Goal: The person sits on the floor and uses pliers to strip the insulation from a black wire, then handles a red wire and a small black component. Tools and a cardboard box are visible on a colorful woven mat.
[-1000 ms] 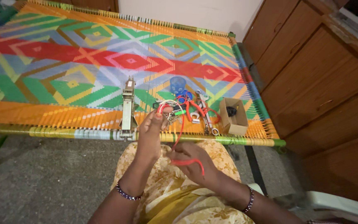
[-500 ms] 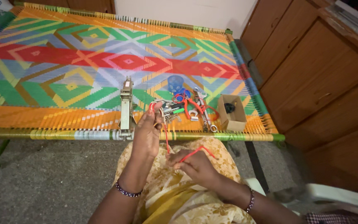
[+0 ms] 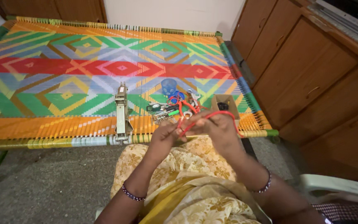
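Note:
Both my hands are raised in front of me over my lap, close together. My left hand (image 3: 164, 135) pinches a red cord (image 3: 195, 118) near one end. My right hand (image 3: 216, 126) grips the same red cord, which loops over its fingers and trails down its right side. Just beyond the hands, on the near edge of a colourful woven cot (image 3: 83, 70), lies a small heap of tools (image 3: 168, 110) with more red and blue wire.
A metal stapler-like tool (image 3: 122, 112) lies on the cot's near edge. A small blue cup (image 3: 168, 86) and an open cardboard box (image 3: 225, 103) sit by the heap. Wooden cabinets (image 3: 311, 70) stand at the right. A white plastic chair arm (image 3: 340, 188) is at my right.
My right hand has risen from my lap to meet the left hand, bringing the red cord up with it. The view has shifted slightly.

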